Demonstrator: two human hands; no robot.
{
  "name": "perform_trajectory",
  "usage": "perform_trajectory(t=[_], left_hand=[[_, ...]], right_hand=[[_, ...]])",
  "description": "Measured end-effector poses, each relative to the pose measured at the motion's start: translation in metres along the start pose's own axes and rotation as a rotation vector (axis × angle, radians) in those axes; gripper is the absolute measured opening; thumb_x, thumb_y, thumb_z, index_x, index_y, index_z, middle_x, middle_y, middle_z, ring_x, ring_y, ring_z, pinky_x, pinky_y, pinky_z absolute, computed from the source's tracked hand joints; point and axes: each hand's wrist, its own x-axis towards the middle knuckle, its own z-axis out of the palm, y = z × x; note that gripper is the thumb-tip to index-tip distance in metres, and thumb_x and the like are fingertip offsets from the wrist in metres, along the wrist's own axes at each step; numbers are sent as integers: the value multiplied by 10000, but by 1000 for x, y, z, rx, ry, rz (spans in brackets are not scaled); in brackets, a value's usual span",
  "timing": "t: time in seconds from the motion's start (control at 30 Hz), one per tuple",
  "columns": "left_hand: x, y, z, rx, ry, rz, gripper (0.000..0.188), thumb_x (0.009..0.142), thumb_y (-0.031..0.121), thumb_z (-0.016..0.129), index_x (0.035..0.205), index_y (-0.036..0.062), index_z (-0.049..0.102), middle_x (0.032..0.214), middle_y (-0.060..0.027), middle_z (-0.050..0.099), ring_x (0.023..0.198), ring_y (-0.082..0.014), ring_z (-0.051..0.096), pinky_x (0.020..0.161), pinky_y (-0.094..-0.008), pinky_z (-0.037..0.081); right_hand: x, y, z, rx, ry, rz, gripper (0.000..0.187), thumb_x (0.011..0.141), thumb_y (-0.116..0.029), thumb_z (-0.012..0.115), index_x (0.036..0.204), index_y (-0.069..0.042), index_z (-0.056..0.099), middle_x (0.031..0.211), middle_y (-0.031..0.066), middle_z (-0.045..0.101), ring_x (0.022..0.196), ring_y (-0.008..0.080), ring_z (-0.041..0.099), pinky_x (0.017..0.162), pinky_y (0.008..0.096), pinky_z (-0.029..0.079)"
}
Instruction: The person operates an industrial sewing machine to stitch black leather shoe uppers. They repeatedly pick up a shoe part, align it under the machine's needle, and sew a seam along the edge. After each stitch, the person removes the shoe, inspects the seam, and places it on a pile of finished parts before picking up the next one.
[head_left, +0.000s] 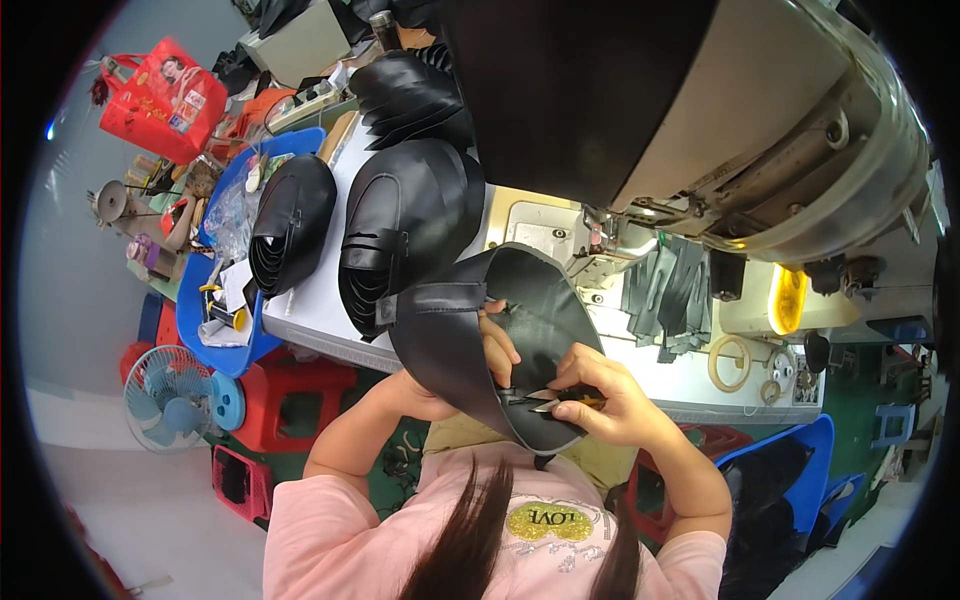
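A red carrier bag (163, 98) stands at the upper left, beyond the far left end of the bench (310, 300). It is roughly box-shaped with handles at its top, and its face carries a printed picture with white and yellow panels. On the far right edge of the bench, by the rings, lies a small square card (806, 385) with a pale printed face; its details are too small to tell.

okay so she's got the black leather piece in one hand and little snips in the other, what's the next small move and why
Probably close the snips in the right hand: their tips sit right at the lower edge of the black leather piece, which the left hand holds up off the table.
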Motion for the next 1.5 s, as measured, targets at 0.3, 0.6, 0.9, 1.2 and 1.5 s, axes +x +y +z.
perform_trajectory(t=[0.3,0.6,0.9,1.2,1.5], left_hand=[[0,-4,-5,-219,206,85,142,729,73,636,696,164,532,716,-15,504,764,-188,516,989,-491,253],[-57,-21,45,-1027,306,-733,346,818,191,573,1120,39,497,1100,-59,504,1014,-152,478,903,-320,368],[-22,3,75,-1035,737,-582,428,924,340,343,1078,-46,445,913,-186,564,750,-234,556,725,-344,449],[-13,3,84,-997,773,-549,468,912,387,355,1116,-29,421,963,-165,559,781,-231,562,720,-349,459],[-14,0,82,-1161,810,-599,438,911,359,375,1179,12,383,1040,-155,538,840,-259,562,718,-378,474]], right_hand=[[-15,-6,-15,115,414,-20,245,709,-156,665,800,5,504,773,111,520,641,166,483,553,263,386],[-13,1,-17,150,754,97,116,722,-36,670,769,-1,570,767,2,555,646,60,481,586,189,387],[-20,5,3,-104,790,-97,72,791,-28,565,835,28,562,713,54,517,591,93,435,534,211,353],[-14,10,40,283,711,218,108,717,29,641,683,-12,548,606,-30,503,515,9,394,462,158,303],[-8,8,36,25,833,228,304,645,-54,732,884,-9,549,839,11,542,592,49,429,508,179,333]])
